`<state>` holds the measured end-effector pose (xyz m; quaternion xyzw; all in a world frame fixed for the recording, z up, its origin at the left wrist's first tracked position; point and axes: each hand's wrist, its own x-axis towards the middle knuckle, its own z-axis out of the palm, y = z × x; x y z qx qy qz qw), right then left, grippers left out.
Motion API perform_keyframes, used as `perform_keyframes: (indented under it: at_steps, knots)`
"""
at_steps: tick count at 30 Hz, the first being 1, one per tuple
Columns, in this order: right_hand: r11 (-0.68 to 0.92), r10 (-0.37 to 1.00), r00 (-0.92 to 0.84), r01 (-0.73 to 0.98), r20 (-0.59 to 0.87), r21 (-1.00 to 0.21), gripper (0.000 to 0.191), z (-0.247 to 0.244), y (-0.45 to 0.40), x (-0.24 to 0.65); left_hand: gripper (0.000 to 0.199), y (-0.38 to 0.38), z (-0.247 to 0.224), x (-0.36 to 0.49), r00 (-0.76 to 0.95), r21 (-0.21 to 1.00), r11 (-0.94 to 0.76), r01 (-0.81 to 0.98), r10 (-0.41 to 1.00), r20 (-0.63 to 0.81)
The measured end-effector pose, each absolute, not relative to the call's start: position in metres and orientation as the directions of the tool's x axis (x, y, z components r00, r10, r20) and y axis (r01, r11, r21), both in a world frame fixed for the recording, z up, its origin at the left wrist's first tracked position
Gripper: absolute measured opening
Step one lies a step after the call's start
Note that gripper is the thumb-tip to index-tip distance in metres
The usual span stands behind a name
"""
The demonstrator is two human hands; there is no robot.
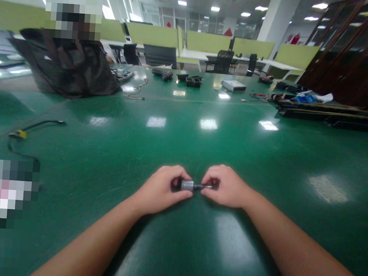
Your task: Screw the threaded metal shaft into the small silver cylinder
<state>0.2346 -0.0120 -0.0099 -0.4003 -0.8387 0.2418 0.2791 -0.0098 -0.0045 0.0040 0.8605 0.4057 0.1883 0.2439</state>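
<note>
Low over the green table, a small cylindrical metal part [187, 185] lies level between my two hands. It has a thick grey body on the left and a thin, dark, stepped shaft [203, 186] on the right. My left hand [164, 189] curls round the thick body, with its thumb along the near side and its fingers over the far side. My right hand [224, 186] pinches the thin shaft between thumb and fingertips. The left end of the body is partly hidden in my left palm; its exact kind is unclear.
A dark bag [78, 69] stands at the back left. A black cable with a yellow tag [22, 134] lies on the left. Along the far side are black parts [192, 80], a silver box [234, 86] and long black bars [330, 114]. A blurred-out patch covers the left edge.
</note>
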Motion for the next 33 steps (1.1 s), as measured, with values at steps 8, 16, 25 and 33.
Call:
perform_keyframes:
  at_steps: [8,16,25,33]
  knots:
    - [0.558,0.806,-0.523,0.521,0.275,-0.646,0.008,-0.008,-0.011,0.237,0.024,-0.005,0.004,-0.01,0.6,0.58,-0.544,0.606,0.792,0.116]
    - [0.55,0.807,-0.527,0.506,0.267,-0.664,0.006,-0.009,-0.009,0.241,0.024,-0.005,0.004,-0.011,0.597,0.576,-0.542,0.612,0.794,0.113]
    - [0.525,0.818,-0.521,0.501,0.245,-0.688,0.006,-0.008,-0.007,0.245,0.024,-0.004,0.004,-0.011,0.587,0.574,-0.534,0.621,0.802,0.111]
    - [0.5,0.828,-0.517,0.51,0.216,-0.7,0.004,-0.012,-0.003,0.251,0.021,-0.004,0.005,-0.012,0.598,0.583,-0.54,0.607,0.793,0.113]
